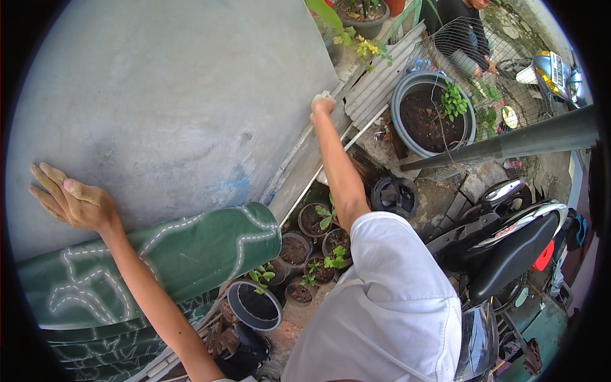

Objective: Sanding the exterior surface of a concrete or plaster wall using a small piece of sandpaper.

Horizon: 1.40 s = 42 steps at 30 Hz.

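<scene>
The right hand (323, 106) is curled up, so I can't tell if it holds anything. The picture's top edge cuts off the big grey slab (159, 95) and a person (453, 19) in a dark top.

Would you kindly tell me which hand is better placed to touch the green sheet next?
Likely left: the left hand is open close beside the green sheet, while the right hand looks closed and is farther off.

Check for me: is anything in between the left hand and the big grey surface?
Nothing visible stands between the left hand and the grey surface. The white-dashed green sheet lies on the near side, not between them.
</scene>
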Each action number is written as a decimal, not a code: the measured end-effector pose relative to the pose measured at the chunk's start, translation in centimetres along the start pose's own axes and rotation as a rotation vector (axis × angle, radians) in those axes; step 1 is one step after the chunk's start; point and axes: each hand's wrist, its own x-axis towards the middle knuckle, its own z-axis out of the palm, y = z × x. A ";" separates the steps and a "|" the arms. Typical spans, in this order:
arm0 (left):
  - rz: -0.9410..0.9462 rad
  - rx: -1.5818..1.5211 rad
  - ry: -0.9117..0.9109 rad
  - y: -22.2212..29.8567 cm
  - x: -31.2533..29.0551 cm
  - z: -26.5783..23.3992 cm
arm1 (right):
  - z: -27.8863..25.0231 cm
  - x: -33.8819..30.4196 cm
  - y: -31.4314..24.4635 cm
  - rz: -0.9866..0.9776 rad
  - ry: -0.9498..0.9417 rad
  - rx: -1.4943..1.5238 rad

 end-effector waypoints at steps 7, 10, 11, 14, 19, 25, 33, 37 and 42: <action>-0.024 0.020 0.000 0.3 0.2 0.5 | -0.8 -2.2 -2.3 0.046 -0.128 0.005; -0.001 0.029 -0.020 -0.6 -0.9 -0.6 | -1.7 -8.7 -3.1 -0.190 -0.254 -0.143; -0.013 0.027 -0.019 -0.3 -0.4 -0.4 | -1.9 -8.5 -3.4 -0.203 -0.253 -0.140; -0.035 0.008 -0.001 0.2 0.1 -0.2 | -2.0 -8.1 -3.4 -0.242 -0.220 -0.076; -0.065 -0.013 -0.011 0.6 -0.3 -0.9 | -2.9 -8.7 -2.5 -0.213 -0.328 -0.221; -0.118 -0.022 -0.046 0.6 -0.2 -1.3 | -2.8 -8.2 -2.1 -0.244 -0.303 -0.316; -0.106 0.010 -0.080 -0.2 -1.2 -0.6 | -3.0 -11.9 -2.1 -0.284 -0.377 -0.502; -0.111 0.015 0.012 -0.3 0.9 -1.4 | -2.7 -13.7 -2.1 -0.621 -0.387 -0.418; -0.115 -0.002 -0.124 0.5 -0.1 -1.5 | -4.1 -20.5 0.4 -0.732 -0.408 -0.279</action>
